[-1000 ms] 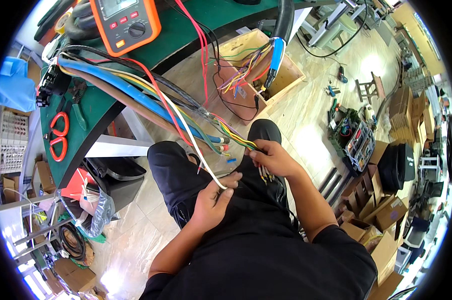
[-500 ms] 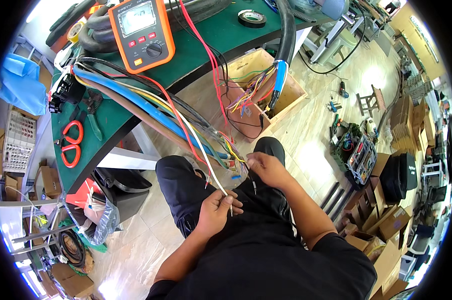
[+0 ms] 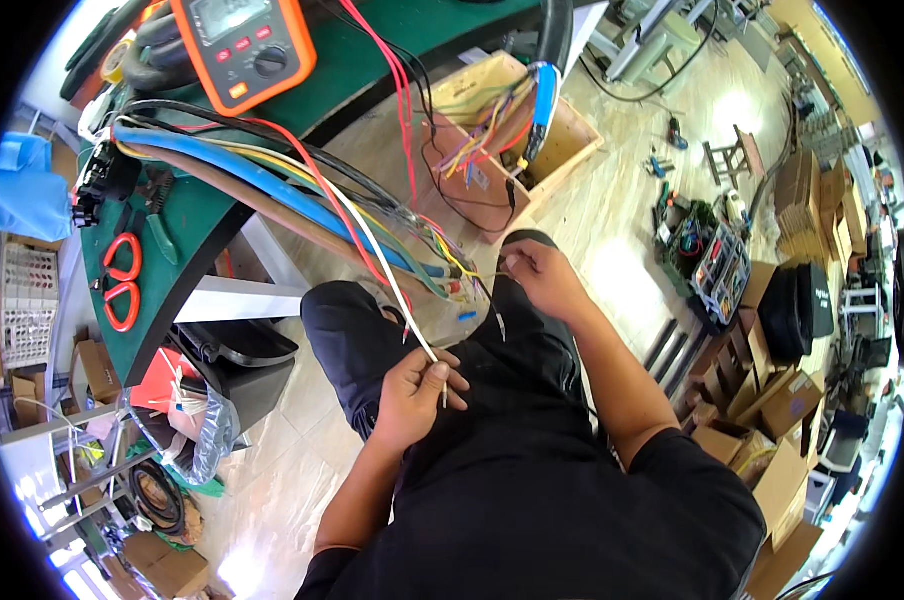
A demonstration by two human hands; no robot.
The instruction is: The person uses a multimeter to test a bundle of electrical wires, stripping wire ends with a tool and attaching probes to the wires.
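My left hand (image 3: 412, 395) is closed on a white wire (image 3: 387, 245) near its end, with the tip poking out below the fingers. Over my right thigh, my right hand (image 3: 547, 280) pinches a thin yellow wire (image 3: 486, 274) that comes out of a bundle of small coloured wires (image 3: 444, 243). A red wire (image 3: 347, 210) runs alongside the white one. Beneath them lie a thick blue cable (image 3: 247, 187) and a brown cable (image 3: 207, 180), all slanting down from the table toward my knees. A dark lead with a metal tip (image 3: 501, 322) hangs between my hands.
On the green table (image 3: 194, 230) are an orange meter (image 3: 247, 50), a red-handled tool (image 3: 123, 285) and green-handled pliers (image 3: 162, 235). Past my knees stands a wooden box (image 3: 562, 165) below a black cable's wire ends. A toolbox (image 3: 717, 275) and cardboard boxes (image 3: 787, 400) are on the right.
My right hand has moved away from the left and drawn the yellow wire out straighter. My left hand keeps the white wire. The whole view has shifted slightly.
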